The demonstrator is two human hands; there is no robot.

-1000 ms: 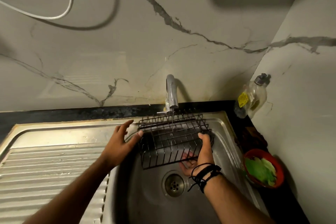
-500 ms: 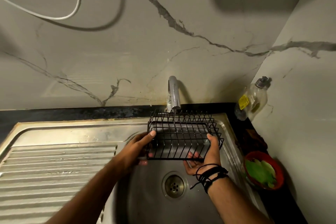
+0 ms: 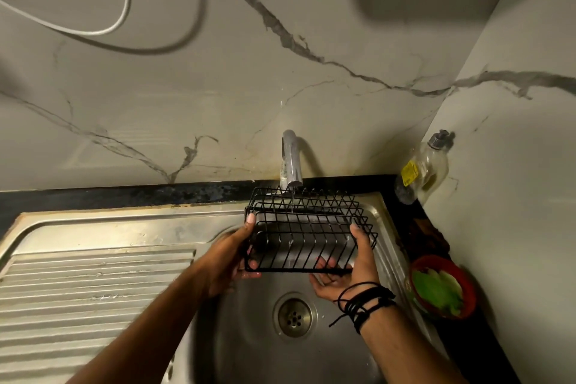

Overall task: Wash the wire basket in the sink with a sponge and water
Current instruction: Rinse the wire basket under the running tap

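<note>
A black wire basket is held level over the steel sink, right under the tap. A thin stream of water runs from the tap through its wires. My left hand grips the basket's left end, thumb on the top rim. My right hand, with black cords on the wrist, holds the right end from below, thumb up the side. No sponge shows in either hand.
The drain lies below the basket. A ribbed draining board stretches left. At the right, a clear soap bottle stands in the corner, and a red bowl holds something green. A white cable hangs on the wall.
The basket has been turned from tilted to level and raised under the tap. My left hand went from resting open at its side to gripping its left end.
</note>
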